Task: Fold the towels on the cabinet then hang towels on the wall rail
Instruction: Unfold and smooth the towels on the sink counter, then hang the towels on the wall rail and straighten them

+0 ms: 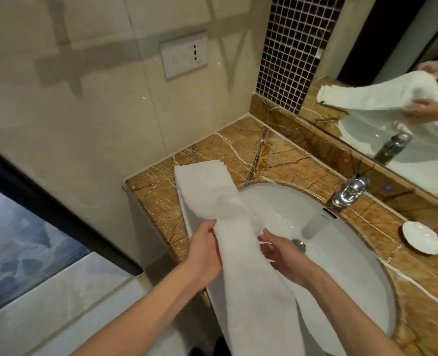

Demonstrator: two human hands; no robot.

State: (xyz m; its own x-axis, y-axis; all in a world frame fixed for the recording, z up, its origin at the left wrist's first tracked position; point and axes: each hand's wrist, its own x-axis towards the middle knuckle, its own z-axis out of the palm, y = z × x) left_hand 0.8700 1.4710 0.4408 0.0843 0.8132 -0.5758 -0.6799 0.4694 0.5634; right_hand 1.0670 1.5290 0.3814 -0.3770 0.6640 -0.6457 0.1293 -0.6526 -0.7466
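A long white towel (210, 194), folded into a narrow strip, lies with its far end on the brown marble cabinet top (284, 160) and runs toward me over the sink's left rim, hanging off the front. My left hand (205, 249) grips the towel's left edge at mid-length, thumb on top. Against the towel's right edge rests my right hand (281, 251), fingers spread and fairly straight. No wall rail is in view.
The white sink basin (341, 253) fills the cabinet top, with a chrome faucet (350, 190) behind it and a white soap dish (421, 237) at the right. A mirror (392, 73) reflects the towel and hands. A wall socket (184, 56) sits on the left wall.
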